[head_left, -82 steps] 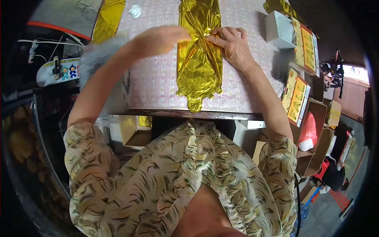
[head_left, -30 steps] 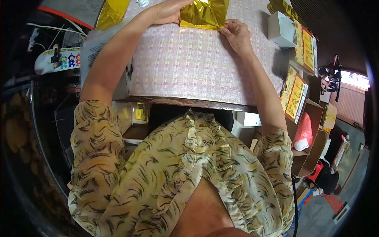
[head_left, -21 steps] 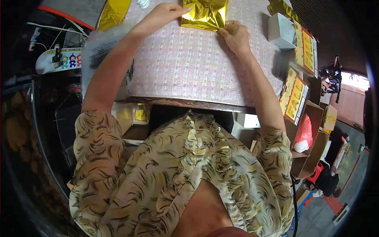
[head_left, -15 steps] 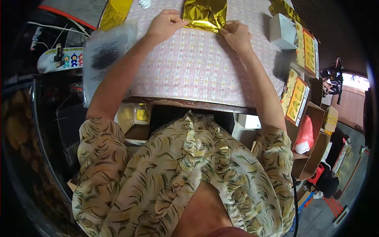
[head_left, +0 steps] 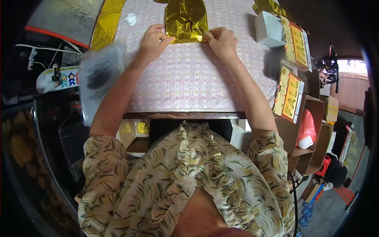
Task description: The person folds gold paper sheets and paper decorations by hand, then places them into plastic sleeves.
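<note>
A flat gold foil balloon (head_left: pixel 185 23) without air lies on the cloth-covered table (head_left: pixel 185 83), its upper part cut off by the view's top edge. My left hand (head_left: pixel 154 44) pinches its near left corner between thumb and fingers. At the near right corner, my right hand (head_left: pixel 223 42) has thumb and fingertips closed on the foil edge. The near edge is fairly straight, while the surface above it is creased. A second gold foil piece (head_left: pixel 107 23) lies along the table's left side, and a small white bundle (head_left: pixel 130 19) rests between it and my left hand.
Clear plastic bags (head_left: pixel 100 75) with dark print overhang the left edge. On the right stand an open white box (head_left: pixel 269 29) and printed "FALL" cards (head_left: pixel 290 94). Cardboard boxes (head_left: pixel 310 130), one with a red plastic bag (head_left: pixel 306 130), sit below right.
The table and everything on it sit lower and slightly left in view, exposing more of the foil balloon. Both hands keep their hold on its near corners.
</note>
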A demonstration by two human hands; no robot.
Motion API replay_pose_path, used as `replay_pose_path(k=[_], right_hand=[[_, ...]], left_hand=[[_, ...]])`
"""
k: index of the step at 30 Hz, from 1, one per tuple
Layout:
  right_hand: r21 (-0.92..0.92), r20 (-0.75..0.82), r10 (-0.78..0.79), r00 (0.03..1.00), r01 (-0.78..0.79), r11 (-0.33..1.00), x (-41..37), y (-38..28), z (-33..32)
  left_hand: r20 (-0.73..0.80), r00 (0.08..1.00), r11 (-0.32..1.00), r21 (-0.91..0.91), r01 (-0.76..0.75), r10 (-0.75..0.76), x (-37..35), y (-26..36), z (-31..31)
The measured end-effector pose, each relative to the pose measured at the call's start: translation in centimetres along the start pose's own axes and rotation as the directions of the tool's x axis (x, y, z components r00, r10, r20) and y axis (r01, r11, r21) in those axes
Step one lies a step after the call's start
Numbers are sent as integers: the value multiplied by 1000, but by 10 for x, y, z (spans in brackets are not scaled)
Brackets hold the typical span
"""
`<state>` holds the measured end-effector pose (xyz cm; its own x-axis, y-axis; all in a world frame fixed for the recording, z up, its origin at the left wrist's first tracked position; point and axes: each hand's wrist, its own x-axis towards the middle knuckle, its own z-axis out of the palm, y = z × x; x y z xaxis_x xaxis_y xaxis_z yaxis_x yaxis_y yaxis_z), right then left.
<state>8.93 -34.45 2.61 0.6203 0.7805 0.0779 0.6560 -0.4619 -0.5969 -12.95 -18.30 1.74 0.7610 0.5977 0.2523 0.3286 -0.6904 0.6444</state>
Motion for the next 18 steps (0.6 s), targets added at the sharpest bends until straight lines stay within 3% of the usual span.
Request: replay_pose_path(k=[2,5,12,14,15,17,18], right_hand=[[-7,-178,-36,983,36,999,-1,8,12],[-140,-262,-109,959,74,987,-7,-2,11],[-355,-162,-253,954,183,917,-9,-18,3],[-366,-314,-428,848,307,878,-8,-27,6],[-365,-306,-433,848,316,876,-5,-31,10],[-380,-499,-523,691,368,849,10,-38,22],[-380,-494,-526,692,373,847,16,-36,24]], left_hand=[[-46,998,999,-3,-38,38,0,1,0],[-41,999,999,-27,-20,19,-1,-2,0],[-5,1000,999,-32,20,-20,-1,-2,0],[16,1000,1000,-5,4,-4,-1,-3,-1],[11,1000,1000,-6,14,-14,-2,-2,-1],[10,1000,1000,9,3,-3,-1,-1,-2],[7,1000,1000,7,9,-9,0,0,-1]])
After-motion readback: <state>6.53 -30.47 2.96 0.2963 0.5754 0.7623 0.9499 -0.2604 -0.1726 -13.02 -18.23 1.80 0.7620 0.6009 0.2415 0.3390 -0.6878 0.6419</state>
